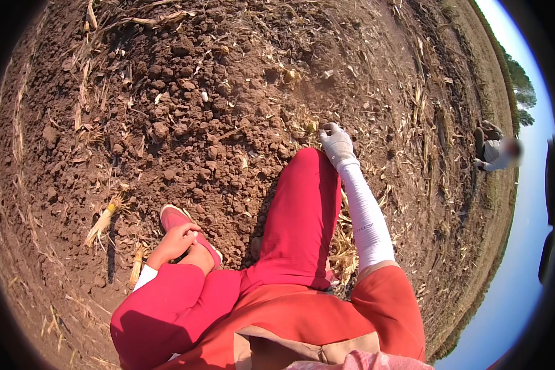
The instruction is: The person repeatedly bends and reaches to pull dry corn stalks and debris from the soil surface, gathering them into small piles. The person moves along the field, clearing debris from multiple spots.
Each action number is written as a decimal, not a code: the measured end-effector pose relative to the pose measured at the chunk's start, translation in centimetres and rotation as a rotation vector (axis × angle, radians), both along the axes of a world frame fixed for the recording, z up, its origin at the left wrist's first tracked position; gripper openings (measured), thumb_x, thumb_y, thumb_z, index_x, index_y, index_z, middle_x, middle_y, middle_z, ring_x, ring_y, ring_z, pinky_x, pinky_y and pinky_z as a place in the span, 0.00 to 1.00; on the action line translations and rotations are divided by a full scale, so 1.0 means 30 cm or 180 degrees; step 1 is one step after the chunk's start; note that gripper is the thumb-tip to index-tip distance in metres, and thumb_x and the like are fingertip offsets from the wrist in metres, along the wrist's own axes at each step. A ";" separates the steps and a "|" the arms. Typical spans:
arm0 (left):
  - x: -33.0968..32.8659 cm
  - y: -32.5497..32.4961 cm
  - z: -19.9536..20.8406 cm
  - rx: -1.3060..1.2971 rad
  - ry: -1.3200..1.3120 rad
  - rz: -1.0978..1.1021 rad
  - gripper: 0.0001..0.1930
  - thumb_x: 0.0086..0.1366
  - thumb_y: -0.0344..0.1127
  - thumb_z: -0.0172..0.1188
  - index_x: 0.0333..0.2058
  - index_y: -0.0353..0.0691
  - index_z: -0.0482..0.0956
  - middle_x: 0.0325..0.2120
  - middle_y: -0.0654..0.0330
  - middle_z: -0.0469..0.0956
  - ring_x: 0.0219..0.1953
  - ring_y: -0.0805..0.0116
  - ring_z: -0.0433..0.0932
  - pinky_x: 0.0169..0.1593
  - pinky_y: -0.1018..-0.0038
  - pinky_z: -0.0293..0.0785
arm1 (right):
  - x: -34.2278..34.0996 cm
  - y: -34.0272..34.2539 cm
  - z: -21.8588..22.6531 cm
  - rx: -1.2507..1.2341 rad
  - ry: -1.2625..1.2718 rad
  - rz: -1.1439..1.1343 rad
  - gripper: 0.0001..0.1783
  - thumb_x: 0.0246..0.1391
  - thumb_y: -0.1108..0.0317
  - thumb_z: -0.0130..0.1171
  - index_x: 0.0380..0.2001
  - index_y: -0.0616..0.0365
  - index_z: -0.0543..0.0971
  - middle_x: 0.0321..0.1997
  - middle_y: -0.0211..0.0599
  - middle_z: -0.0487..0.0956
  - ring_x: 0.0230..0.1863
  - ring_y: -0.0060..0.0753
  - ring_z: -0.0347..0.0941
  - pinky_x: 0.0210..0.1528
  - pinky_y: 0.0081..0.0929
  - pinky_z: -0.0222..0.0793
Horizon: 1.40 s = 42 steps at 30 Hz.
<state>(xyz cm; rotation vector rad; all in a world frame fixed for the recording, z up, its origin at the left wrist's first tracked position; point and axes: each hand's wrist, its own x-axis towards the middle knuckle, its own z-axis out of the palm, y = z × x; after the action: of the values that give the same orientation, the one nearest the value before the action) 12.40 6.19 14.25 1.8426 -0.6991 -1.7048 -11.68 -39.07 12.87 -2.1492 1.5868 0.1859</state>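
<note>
Nearest the camera is the person's red garment (pixel 302 314), covering the torso and both legs, with a tan band across the lower front. The left leg is folded; the right leg extends forward over the soil.

The left hand (pixel 176 242) is bare and rests on the ankle just above a pink shoe (pixel 182 223). Its fingers are curled loosely against the foot; it holds no separate object.

The right arm wears a white sleeve (pixel 367 216), and the right hand (pixel 337 143) wears a light glove. The hand reaches down past the knee to the ground, fingers bent into the soil and dry stalks. Whether it grips anything cannot be told from this view.

Dry maize husks (pixel 345 246) lie under the right arm, beside the thigh. A yellowish maize cob (pixel 103 220) lies on the ground left of the shoe, well apart from both hands.

Beyond the hands, clodded brown soil (pixel 185 105) fills the field, scattered with stalk fragments.

At the far right edge, another person (pixel 494 150) crouches near the field border. Trees (pixel 521 86) and blue sky stand behind.
</note>
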 end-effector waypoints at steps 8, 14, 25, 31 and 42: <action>0.003 0.017 -0.013 0.0013 0.0153 0.0136 0.15 0.70 0.33 0.51 0.50 0.30 0.74 0.29 0.60 0.78 0.31 0.74 0.77 0.38 0.75 0.74 | 0.273 -0.045 -0.118 -0.0064 0.0693 0.0482 0.42 0.47 0.47 0.63 0.65 0.44 0.65 0.65 0.39 0.68 0.67 0.46 0.60 0.67 0.44 0.56; 0.009 0.003 -0.022 0.0127 0.0277 0.0210 0.15 0.71 0.32 0.50 0.50 0.29 0.72 0.27 0.61 0.77 0.30 0.75 0.76 0.37 0.76 0.73 | 0.258 -0.047 -0.159 0.0442 0.0675 0.0737 0.52 0.43 0.47 0.65 0.70 0.48 0.55 0.71 0.43 0.61 0.71 0.47 0.55 0.71 0.43 0.50; 0.002 -0.013 -0.015 0.0150 0.0010 0.0047 0.15 0.71 0.32 0.51 0.50 0.29 0.73 0.28 0.61 0.76 0.30 0.76 0.76 0.36 0.76 0.73 | 0.228 -0.077 -0.211 0.0018 0.0268 0.1108 0.42 0.43 0.48 0.68 0.61 0.54 0.69 0.62 0.43 0.72 0.64 0.45 0.66 0.64 0.34 0.62; -0.008 -0.010 -0.020 0.0133 -0.0015 0.0169 0.14 0.69 0.31 0.51 0.49 0.30 0.75 0.24 0.62 0.77 0.28 0.75 0.77 0.35 0.76 0.73 | 0.237 -0.083 -0.210 0.0307 0.0030 0.0838 0.29 0.45 0.53 0.68 0.49 0.55 0.75 0.53 0.42 0.77 0.56 0.44 0.73 0.58 0.35 0.67; -0.007 -0.014 -0.007 0.0105 -0.0012 0.0171 0.14 0.69 0.30 0.51 0.50 0.31 0.75 0.24 0.62 0.77 0.28 0.75 0.77 0.34 0.76 0.73 | 0.241 -0.090 -0.236 0.0096 0.0040 0.0964 0.23 0.47 0.60 0.65 0.48 0.54 0.76 0.48 0.45 0.80 0.51 0.48 0.76 0.53 0.39 0.71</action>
<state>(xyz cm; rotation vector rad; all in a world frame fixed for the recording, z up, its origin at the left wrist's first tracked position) 12.18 5.76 14.03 1.8705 -0.6208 -1.6885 -4.44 -41.77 5.78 -2.3587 1.2487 0.3171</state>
